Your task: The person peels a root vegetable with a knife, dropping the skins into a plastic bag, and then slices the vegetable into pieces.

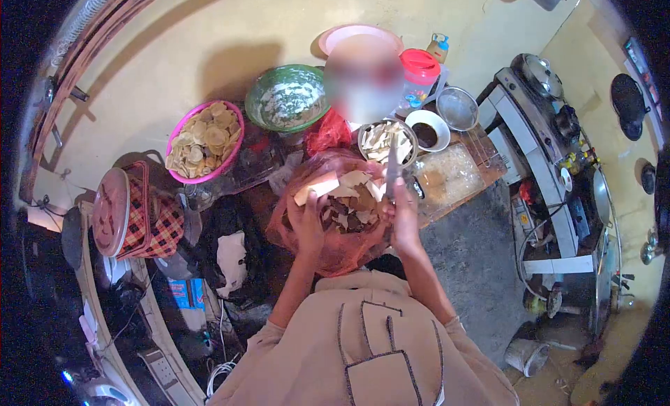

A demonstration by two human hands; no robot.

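— Two hands are at work over a red plastic bag (335,251) of pale cut pieces, in the middle of the table (491,168). What does each one have?

— We make the left hand (307,223) closed, its grip clamped on a pale flat slice (315,189) held just above the bag's left rim. The right hand (403,221) has its grip wrapped round a knife (392,170), with the blade pointing to the far side over the bag's right edge.

— And around them?

— Just beyond the knife we see a metal bowl (386,142) of pale strips. Right of it are a white bowl (427,130) with dark liquid and a wire strainer (458,108). At far left sit a pink basket (204,141) of round slices and a green bowl (287,97).

— Any writing we can read?

— We find a red-lidded jar (419,74) with blue print and a small bottle (438,48) just behind it, both beyond the bowls, but their labels are too small to read. The same goes for a blue packet (187,293) down at near left.
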